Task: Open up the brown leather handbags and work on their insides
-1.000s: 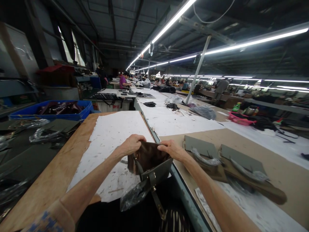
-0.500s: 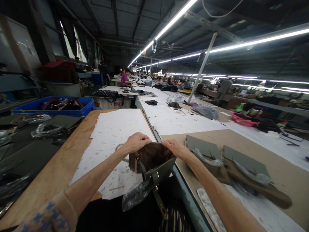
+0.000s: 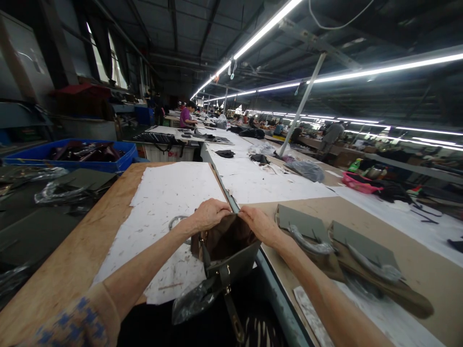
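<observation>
A grey-green handbag point(image 3: 237, 260) with a brown lining sits upright at the table's near edge, its mouth open toward me. My left hand point(image 3: 211, 214) pinches the far rim from the left. Close beside it, my right hand point(image 3: 258, 224) grips the same rim from the right. A strap with a gold-coloured metal end point(image 3: 233, 313) hangs down the near side. Clear plastic wrap point(image 3: 197, 299) covers a handle that droops at the lower left. The fingertips behind the rim are partly hidden.
Two more grey-green bag pieces point(image 3: 365, 246) with plastic-wrapped handles lie on brown board at right. White paper point(image 3: 173, 188) covers the wooden table. At left stand a blue crate point(image 3: 125, 156) and stacked dark bag parts point(image 3: 32, 217). A pink basket point(image 3: 358, 183) is farther right; co-workers are beyond.
Both hands have come closer together along the bag's far rim. The bag has shifted slightly left in view, and its strap hangs a little lower.
</observation>
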